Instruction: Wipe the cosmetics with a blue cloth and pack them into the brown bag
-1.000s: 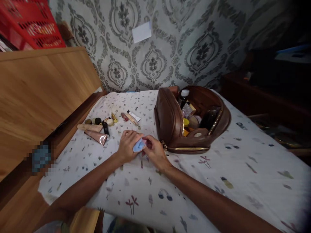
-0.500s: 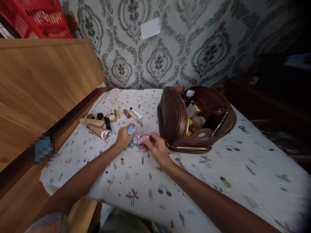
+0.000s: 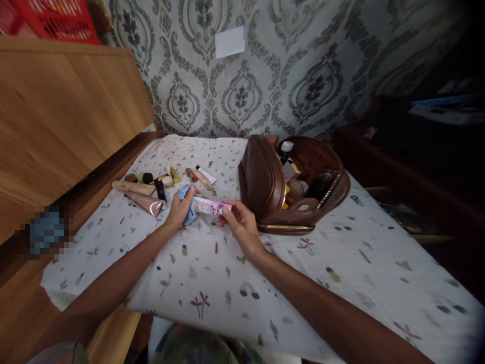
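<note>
My left hand (image 3: 181,208) is closed on a light blue cloth (image 3: 190,215), which wraps the left end of a pink and purple patterned tube (image 3: 208,206). The tube's other end is pinched by my right hand (image 3: 239,220), between thumb and fingers. Both hands are just above the patterned tablecloth (image 3: 212,263). To the right stands an open brown makeup bag (image 3: 261,182), with a white-capped bottle (image 3: 287,147) and other cosmetics inside.
Left of my hands lie several cosmetics, among them a rose-gold tube (image 3: 146,203), a beige tube (image 3: 133,188) and a black tube (image 3: 160,193). A white tube (image 3: 206,174) lies farther back. A wooden cabinet (image 3: 76,96) borders the left; a patterned wall (image 3: 242,96) is behind.
My left hand with the cloth has slid left along the tube, away from my right hand, so more of the tube shows. The camera view has shifted slightly.
</note>
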`<state>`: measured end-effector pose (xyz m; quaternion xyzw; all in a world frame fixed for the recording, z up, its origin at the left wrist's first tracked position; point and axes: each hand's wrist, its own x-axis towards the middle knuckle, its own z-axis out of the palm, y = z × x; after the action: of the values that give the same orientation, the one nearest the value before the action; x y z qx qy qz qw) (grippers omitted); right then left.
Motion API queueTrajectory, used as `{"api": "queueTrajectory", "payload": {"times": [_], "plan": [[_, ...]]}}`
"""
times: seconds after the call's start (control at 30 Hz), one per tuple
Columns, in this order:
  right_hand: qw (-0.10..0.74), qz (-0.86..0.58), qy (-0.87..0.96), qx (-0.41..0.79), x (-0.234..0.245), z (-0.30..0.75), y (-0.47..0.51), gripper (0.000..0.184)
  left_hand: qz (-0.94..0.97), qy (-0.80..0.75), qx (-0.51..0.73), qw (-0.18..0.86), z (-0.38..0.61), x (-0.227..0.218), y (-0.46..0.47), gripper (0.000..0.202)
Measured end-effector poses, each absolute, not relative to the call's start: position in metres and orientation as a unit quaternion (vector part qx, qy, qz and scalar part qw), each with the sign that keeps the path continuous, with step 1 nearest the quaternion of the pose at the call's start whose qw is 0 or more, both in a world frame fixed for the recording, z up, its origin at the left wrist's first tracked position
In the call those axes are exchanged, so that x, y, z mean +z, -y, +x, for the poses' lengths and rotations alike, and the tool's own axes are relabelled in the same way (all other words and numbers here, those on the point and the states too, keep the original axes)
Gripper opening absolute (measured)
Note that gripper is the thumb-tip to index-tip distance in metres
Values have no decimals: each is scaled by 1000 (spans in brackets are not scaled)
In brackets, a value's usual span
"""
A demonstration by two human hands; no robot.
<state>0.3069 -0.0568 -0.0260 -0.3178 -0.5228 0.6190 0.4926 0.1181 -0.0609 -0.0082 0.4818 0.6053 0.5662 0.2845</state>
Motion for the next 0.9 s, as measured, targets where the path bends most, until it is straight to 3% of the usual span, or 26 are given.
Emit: {"api": "queueTrajectory", "payload": {"times": [0.43,0.67,0.9], "plan": [[492,-287,604,557,-4,323,70,41,437,-581,575,374,126,6,74,54],[464,-241,648,554,23,360,77,39,384,-528,536,535,149,28,87,53],[496,-293,653,492,45,391,90,32,366,-475,484,637,173,45,95,48]]}}
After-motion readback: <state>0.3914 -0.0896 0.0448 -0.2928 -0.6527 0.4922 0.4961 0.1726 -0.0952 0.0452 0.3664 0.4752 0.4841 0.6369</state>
